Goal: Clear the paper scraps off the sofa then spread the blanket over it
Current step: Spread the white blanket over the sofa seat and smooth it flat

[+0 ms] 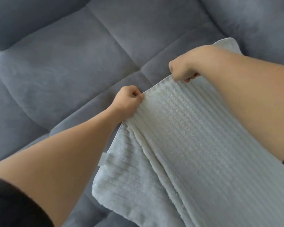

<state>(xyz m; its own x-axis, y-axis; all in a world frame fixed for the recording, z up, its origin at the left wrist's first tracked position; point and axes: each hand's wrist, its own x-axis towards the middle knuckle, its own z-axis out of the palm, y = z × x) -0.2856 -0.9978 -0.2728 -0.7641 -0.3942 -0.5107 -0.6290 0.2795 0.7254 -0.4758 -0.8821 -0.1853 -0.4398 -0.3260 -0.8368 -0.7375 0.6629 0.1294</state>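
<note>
A white ribbed fleece blanket [175, 136] lies over the lower right part of the grey quilted sofa [69, 66]. Its far edge is lifted off the seat. My left hand [127, 100] is closed in a fist on that edge at its left end. My right hand [184, 69] pinches the same edge further right. A folded lower layer of the blanket with a small white tag [102, 158] rests on the seat under my left forearm. No paper scraps show on the visible sofa.
The sofa's seat cushions stretch bare to the left and far side, with deep seams between the padded sections. Its backrest [252, 18] rises at the upper right. Black sleeves cover my upper arms at the frame's lower corners.
</note>
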